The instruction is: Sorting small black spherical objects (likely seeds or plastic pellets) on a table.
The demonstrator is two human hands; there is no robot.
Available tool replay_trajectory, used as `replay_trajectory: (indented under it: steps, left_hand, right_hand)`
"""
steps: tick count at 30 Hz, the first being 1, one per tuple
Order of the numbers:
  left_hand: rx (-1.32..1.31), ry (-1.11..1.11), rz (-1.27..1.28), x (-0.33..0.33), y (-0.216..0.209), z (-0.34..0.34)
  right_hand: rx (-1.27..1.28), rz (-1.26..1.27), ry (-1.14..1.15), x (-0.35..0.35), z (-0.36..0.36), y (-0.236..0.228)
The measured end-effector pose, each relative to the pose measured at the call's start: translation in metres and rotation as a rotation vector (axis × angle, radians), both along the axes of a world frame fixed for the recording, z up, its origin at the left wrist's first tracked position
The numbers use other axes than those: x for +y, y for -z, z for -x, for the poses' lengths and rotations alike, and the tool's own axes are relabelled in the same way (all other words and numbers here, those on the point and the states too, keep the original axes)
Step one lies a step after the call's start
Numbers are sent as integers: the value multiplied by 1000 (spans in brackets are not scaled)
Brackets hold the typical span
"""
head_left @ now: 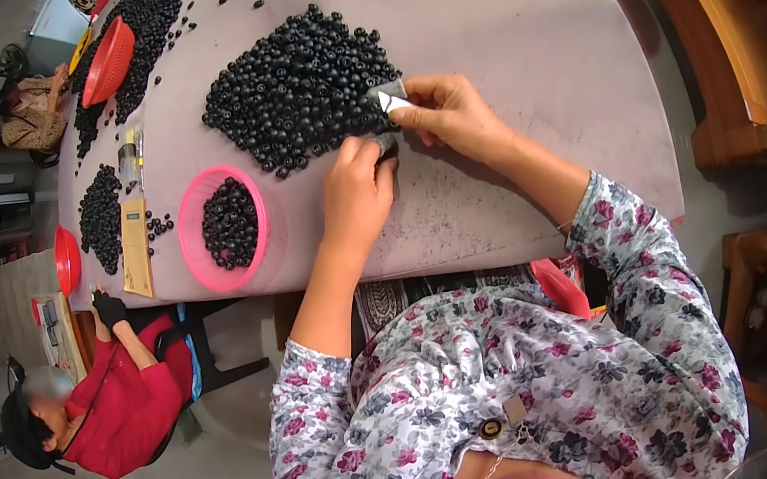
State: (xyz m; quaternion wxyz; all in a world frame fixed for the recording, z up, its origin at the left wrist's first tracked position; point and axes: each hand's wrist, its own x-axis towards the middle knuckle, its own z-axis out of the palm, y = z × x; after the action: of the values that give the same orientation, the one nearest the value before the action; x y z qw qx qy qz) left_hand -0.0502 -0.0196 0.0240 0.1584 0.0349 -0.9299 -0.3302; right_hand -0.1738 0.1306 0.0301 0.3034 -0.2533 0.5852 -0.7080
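Note:
A large heap of round black beads [297, 86], several with a pale hole, lies on the cloth-covered table [510, 25] ahead of me. At its near right edge, my right hand [459, 115] is closed round a small white pointed piece [392, 102]; its exact kind does not show. Just below and left, my left hand [357, 190] is closed with thumb and fingers together, touching or close to the heap. Whatever it pinches is hidden. Grey coverings sit on fingertips of both hands. Left of my left forearm stands a pink basket [191, 233] with black beads inside.
Smaller bead piles [102, 218] and a tan envelope [136, 248] lie to the left. A red basket [110, 62] and another red bowl [67, 260] stand beyond. A person in red [133, 408] sits at the left edge. Wooden furniture [717, 52] is at right.

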Motion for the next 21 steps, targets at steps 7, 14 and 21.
replay_trajectory:
  steps: [7,14,21]
  left_hand:
    - [-76,-194,-1310,-19,2,-11]
    - [-128,-138,-1905,-24,16,-26]
    - [-109,-53,-1880,-14,10,-27]
  right_hand:
    - [-2,5,-238,0,-12,-8]
    - [75,-25,-364,-6,-24,-4]
    - [71,-115,-401,-2,-27,-16]
